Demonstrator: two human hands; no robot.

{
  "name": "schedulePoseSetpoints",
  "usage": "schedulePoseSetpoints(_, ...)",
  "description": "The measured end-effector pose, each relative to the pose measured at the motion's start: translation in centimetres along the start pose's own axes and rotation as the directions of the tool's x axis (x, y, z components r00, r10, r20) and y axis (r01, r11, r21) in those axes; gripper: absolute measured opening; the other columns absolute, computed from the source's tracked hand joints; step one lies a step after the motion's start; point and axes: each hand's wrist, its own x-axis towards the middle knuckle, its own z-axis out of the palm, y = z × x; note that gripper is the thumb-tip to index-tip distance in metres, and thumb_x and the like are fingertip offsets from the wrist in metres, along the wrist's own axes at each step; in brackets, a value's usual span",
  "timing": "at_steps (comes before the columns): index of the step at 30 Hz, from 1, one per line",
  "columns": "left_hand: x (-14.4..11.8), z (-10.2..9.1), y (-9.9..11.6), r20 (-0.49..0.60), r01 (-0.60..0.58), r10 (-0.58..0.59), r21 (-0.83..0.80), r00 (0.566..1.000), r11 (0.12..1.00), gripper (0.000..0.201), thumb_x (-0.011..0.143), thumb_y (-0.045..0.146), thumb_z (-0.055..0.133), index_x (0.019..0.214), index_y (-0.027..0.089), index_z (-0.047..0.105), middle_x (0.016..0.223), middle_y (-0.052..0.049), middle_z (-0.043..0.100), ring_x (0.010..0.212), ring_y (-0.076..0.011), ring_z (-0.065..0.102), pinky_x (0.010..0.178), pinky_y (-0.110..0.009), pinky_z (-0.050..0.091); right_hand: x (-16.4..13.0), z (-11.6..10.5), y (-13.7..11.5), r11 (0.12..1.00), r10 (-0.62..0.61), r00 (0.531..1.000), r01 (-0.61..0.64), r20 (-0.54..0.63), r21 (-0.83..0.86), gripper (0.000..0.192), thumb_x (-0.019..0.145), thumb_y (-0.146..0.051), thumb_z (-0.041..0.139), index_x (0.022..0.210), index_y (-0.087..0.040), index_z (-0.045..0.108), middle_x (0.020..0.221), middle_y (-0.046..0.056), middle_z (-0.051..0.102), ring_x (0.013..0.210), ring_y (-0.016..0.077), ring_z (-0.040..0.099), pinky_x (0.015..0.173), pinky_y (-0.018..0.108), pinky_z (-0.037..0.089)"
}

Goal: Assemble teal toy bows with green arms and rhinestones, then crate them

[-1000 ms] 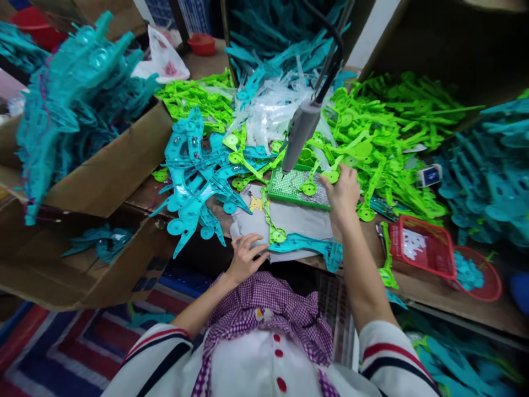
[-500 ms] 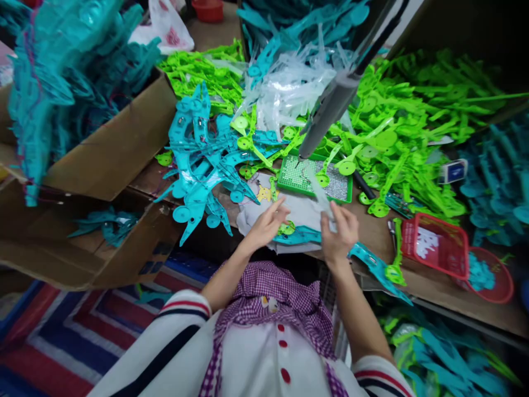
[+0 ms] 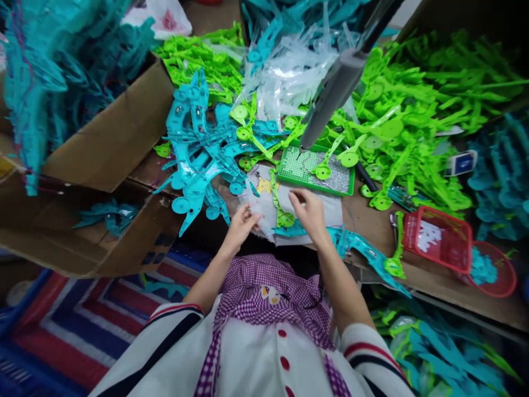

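Observation:
On a white cloth (image 3: 330,208) lies a lime-green plastic arm (image 3: 278,197) with a round end, between my two hands. A long teal plastic piece (image 3: 367,256) runs from the cloth's front edge toward the right. To the left of the green arm, my left hand (image 3: 242,225) has its fingers pinched together; anything in them is too small to make out. My right hand (image 3: 308,210) is just right of the arm's round end, fingers curled and thumb close to them. What it holds, if anything, does not show.
A grey electric screwdriver (image 3: 333,99) hangs over a green tray (image 3: 351,184) of small metal parts. Piles of lime-green parts (image 3: 413,143), clear strips (image 3: 293,82) and teal parts (image 3: 194,149) surround it. Cardboard boxes (image 3: 111,132) stand left, red baskets (image 3: 440,259) right.
The translucent strip that was in my right hand can no longer be made out. My right hand has moved left toward the green arm, and my left hand has drawn back to the left.

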Motion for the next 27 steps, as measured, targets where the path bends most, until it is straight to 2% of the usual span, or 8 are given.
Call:
schedulePoseSetpoints(3,-1.2,0.5,-0.7,-0.051,0.006,-0.007,-0.017,0.999,1.0,0.065,0.074,0.054,0.079,0.122,0.017,0.057,0.088,-0.006,0.073,0.063,-0.0141,0.065,0.052,-0.024,0.053,4.5,3.9,-0.2,0.974,0.142,0.989,-0.132,0.038,-0.186,0.037,0.092,-0.046,0.052,0.108,-0.017,0.068,0.105,0.014,0.074,0.094,0.0293,0.067,0.087,0.042,0.049)
schedulePoseSetpoints(7,-1.6,0.8,-0.9,-0.077,0.024,-0.027,-0.035,0.997,0.999,0.066,0.071,0.054,0.082,0.12,0.016,0.057,0.086,-0.005,0.072,0.06,-0.0125,0.063,0.051,-0.023,0.053,6.2,6.2,-0.5,0.917,0.279,0.955,-0.235,0.098,-0.321,0.04,0.089,-0.049,0.057,0.112,-0.017,0.063,0.105,0.015,0.073,0.097,0.0343,0.066,0.084,0.043,0.046)
schedulePoseSetpoints(12,-0.8,0.1,-0.9,-0.035,0.037,-0.039,-0.031,0.999,0.999,0.066,0.073,0.051,0.081,0.123,0.017,0.056,0.087,-0.006,0.072,0.062,-0.0134,0.065,0.052,-0.024,0.054,6.2,6.4,0.3,0.94,0.252,0.955,-0.202,0.16,-0.275,0.025,0.091,-0.041,0.054,0.105,-0.021,0.063,0.096,0.009,0.073,0.092,0.0286,0.066,0.078,0.036,0.044)
schedulePoseSetpoints(17,0.1,0.5,-1.0,0.036,0.069,-0.068,-0.034,0.997,0.997,0.063,0.074,0.05,0.081,0.123,0.018,0.057,0.094,-0.006,0.071,0.06,-0.0114,0.065,0.054,-0.023,0.056,6.9,6.1,1.5,0.975,0.17,0.962,-0.133,0.214,-0.178,0.015,0.086,-0.031,0.056,0.094,-0.021,0.063,0.083,0.004,0.071,0.082,0.0236,0.064,0.071,0.03,0.04)
schedulePoseSetpoints(21,0.7,0.9,-1.3,0.054,0.071,-0.068,-0.04,0.996,0.997,0.061,0.073,0.048,0.082,0.121,0.018,0.058,0.098,-0.005,0.069,0.06,-0.0097,0.064,0.055,-0.023,0.056,7.0,6.2,1.2,0.968,0.176,0.961,-0.13,0.213,-0.214,0.015,0.082,-0.024,0.055,0.094,-0.02,0.063,0.082,0.005,0.071,0.08,0.0247,0.064,0.071,0.031,0.041)
schedulePoseSetpoints(25,1.3,0.9,-1.7,0.068,0.064,-0.063,-0.017,0.996,0.998,0.057,0.075,0.046,0.08,0.119,0.018,0.058,0.099,-0.005,0.067,0.06,-0.0094,0.064,0.054,-0.023,0.057,6.8,6.5,0.6,0.947,0.205,0.963,-0.151,0.175,-0.282,0.02,0.08,-0.024,0.056,0.098,-0.019,0.063,0.086,0.009,0.073,0.082,0.0278,0.065,0.074,0.034,0.044)
schedulePoseSetpoints(27,1.6,0.9,-1.8,0.063,0.064,-0.062,-0.018,0.996,0.998,0.055,0.075,0.045,0.081,0.118,0.018,0.059,0.098,-0.005,0.066,0.059,-0.0095,0.064,0.054,-0.023,0.057,6.7,6.3,0.8,0.955,0.191,0.965,-0.14,0.181,-0.262,0.022,0.081,-0.024,0.055,0.099,-0.018,0.064,0.087,0.009,0.073,0.082,0.0273,0.065,0.076,0.035,0.045)
